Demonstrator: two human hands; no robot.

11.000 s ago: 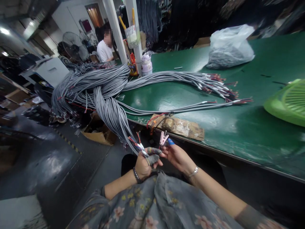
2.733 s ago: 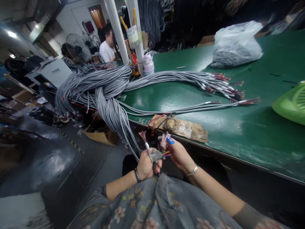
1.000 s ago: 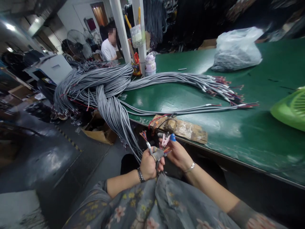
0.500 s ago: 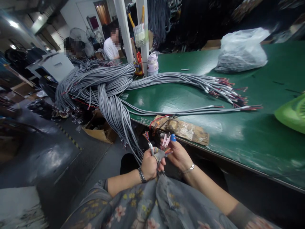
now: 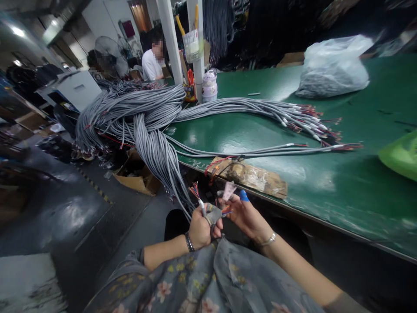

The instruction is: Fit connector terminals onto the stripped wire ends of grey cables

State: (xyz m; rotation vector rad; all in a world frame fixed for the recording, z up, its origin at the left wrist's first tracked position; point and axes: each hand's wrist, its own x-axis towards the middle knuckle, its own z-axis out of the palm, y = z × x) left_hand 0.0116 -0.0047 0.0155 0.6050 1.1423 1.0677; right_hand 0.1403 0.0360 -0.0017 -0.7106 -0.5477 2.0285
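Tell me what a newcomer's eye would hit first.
Likely the heap of grey cables at the left end of the green table, some hanging over its near edge. Next, the pale plastic bag toward the table's far right, and the fanned coloured wires on the cable in the left grip.

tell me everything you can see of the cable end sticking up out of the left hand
The cable end has a white section, plastic by its look, below a spray of thin wires, orange and blue among them. These fan out, their tips pale and perhaps bare. It points up, tilted slightly left, with its lower part hidden inside the closed left hand. Whether it links to the coloured wires showing beyond the thumb cannot be told.
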